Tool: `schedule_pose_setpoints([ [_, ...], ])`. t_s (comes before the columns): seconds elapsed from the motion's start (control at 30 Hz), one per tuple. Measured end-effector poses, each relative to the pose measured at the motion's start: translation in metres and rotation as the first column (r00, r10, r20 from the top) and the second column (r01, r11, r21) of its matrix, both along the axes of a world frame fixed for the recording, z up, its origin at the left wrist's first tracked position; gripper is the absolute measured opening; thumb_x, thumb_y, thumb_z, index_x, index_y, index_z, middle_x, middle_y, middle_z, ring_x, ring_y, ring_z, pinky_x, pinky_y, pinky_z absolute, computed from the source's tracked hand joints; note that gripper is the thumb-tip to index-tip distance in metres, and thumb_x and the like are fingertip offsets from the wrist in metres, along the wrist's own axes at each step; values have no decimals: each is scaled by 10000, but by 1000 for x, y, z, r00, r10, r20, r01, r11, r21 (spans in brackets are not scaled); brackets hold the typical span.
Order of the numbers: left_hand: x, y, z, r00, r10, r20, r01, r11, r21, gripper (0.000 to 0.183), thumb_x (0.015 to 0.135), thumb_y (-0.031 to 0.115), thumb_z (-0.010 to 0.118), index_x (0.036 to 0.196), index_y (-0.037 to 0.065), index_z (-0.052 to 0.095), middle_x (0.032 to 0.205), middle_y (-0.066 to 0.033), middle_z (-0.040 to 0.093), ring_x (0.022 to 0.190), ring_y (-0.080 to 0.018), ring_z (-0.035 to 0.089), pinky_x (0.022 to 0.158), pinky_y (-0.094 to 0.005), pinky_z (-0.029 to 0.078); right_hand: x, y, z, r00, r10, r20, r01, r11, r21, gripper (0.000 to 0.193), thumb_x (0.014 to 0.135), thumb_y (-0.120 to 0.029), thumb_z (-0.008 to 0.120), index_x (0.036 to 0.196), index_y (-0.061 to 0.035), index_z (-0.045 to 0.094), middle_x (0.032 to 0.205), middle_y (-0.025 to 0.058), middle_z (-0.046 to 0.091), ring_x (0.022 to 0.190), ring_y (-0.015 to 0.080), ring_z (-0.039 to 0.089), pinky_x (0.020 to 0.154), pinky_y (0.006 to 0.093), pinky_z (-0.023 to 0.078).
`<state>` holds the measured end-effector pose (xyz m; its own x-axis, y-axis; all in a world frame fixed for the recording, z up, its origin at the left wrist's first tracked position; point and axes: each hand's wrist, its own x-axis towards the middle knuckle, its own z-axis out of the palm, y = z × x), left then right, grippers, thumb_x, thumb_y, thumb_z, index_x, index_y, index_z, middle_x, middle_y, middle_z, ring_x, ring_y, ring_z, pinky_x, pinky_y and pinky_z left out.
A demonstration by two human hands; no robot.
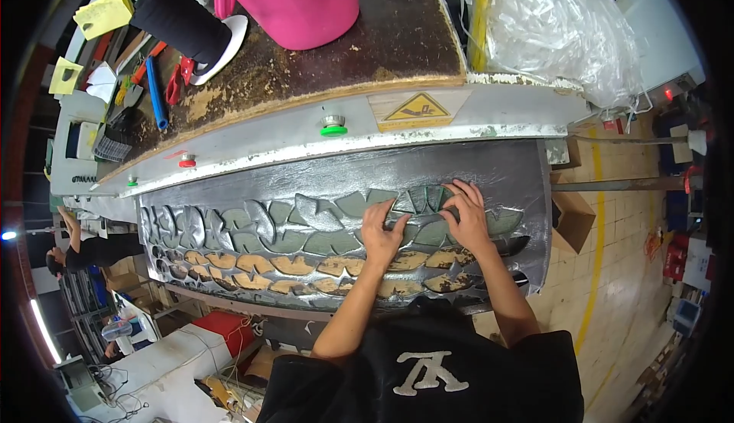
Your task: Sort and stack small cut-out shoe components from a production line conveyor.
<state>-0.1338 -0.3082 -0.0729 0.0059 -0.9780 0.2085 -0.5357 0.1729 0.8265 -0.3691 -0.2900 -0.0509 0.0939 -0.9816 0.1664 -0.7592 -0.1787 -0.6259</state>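
A dark green metal cutting die (420, 200), a curved frame with thin inner bars, lies flat on a shiny dark grey sheet of leather-like material (489, 165). My left hand (382, 233) grips its left end, fingers along the edge and thumb bent toward me. At the right end, my right hand (466, 213) holds it with curled fingers and thumb. Leaf-shaped cut-outs run in rows through the sheet around and left of the die. Greenish board shows in the far rows and tan board (336, 264) in the nearer ones.
Behind the sheet runs a machine beam with a green button (333, 126), a red button (187, 162) and a yellow warning label (417, 110). On top are a pink container (298, 3), a black spool (180, 22) and clear plastic bags (558, 29). An open cardboard box (573, 220) stands right. Another person (99, 247) is far left.
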Motion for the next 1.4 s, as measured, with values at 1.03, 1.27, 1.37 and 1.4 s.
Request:
schedule_pose_setpoints([
  [1.03,93,71,110,921,-309,238,288,950,121,324,855,283,875,1033,30,780,977,-167,714,945,-367,668,863,-464,539,34,87,110,996,85,16,-86,966,242,398,888,-287,835,1211,-94,705,1225,113,680,1215,357,615,1069,471,459],
  [1.27,90,75,93,863,-326,385,304,945,118,450,744,186,921,1132,93,714,1084,-162,638,1052,-407,595,930,-494,486,56,97,107,969,26,-245,33,972,233,453,812,-237,899,1202,-82,729,1162,115,649,1217,322,570,1046,453,415],
  [1.37,91,81,88,889,-272,369,270,961,61,430,747,181,918,1117,89,719,1036,-159,629,1031,-404,594,905,-503,482,60,96,104,966,24,-258,36,974,225,421,809,-237,900,1161,-82,727,1169,116,652,1223,323,571,1023,455,415],
  [1.4,92,80,88,892,-274,360,274,960,52,425,749,182,917,1113,87,719,1032,-155,626,1025,-402,592,900,-501,481,61,96,104,965,25,-261,39,971,236,421,809,-237,900,1161,-82,727,1169,116,652,1223,323,571,1023,455,415],
])
